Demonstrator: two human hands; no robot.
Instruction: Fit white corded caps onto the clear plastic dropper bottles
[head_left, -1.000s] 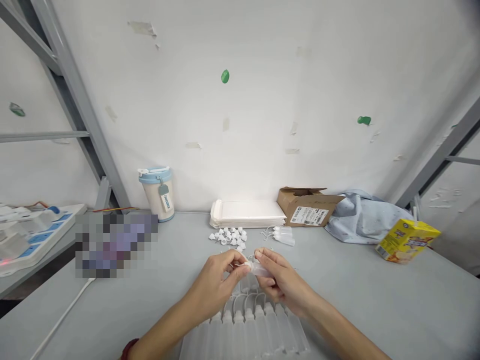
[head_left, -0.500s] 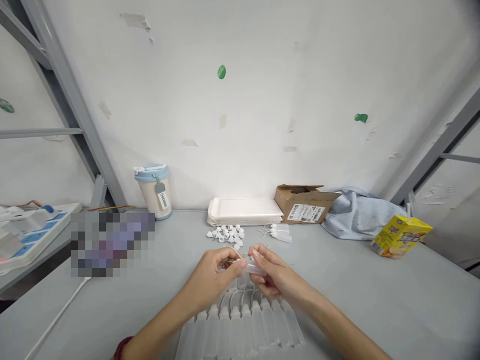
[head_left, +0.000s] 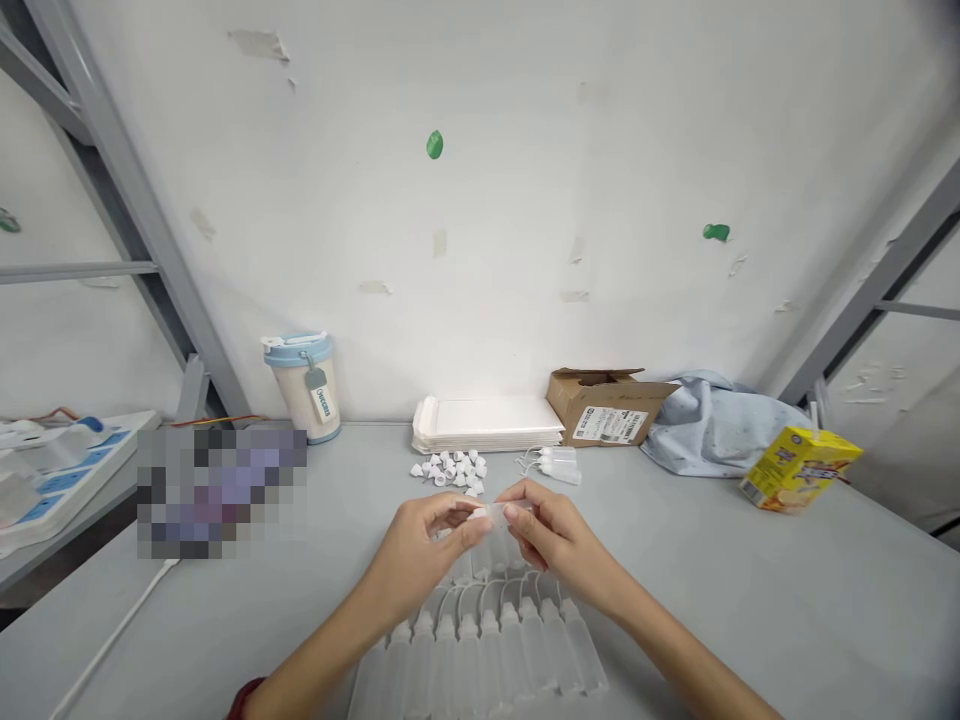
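Above the middle of the table my two hands meet fingertip to fingertip. My left hand [head_left: 427, 545] pinches a small white cap [head_left: 480, 513]. Against it, my right hand [head_left: 562, 540] has thumb and fingers closed on a small translucent squeeze bottle [head_left: 498, 514], mostly hidden by the fingers. Below the hands lies a row of translucent bottles [head_left: 469, 665] with white caps and thin curved tubes. More bottles [head_left: 480, 560] lie behind that row, partly covered by my hands. Past my left fingers is a pile of loose white caps [head_left: 454, 467].
Two capped bottles [head_left: 559, 465] lie at the back, near a white stack of flat trays or boxes [head_left: 487, 425] and an open cardboard box [head_left: 611, 410]. A cloth [head_left: 712, 425] and yellow carton [head_left: 799, 470] stand right. At left are a cup [head_left: 304, 390] and power strip [head_left: 75, 490].
My right hand's fingers have shifted and curled around the bottle, which now shows less. The cap has come into sight between my left fingertips. The view has shifted slightly.
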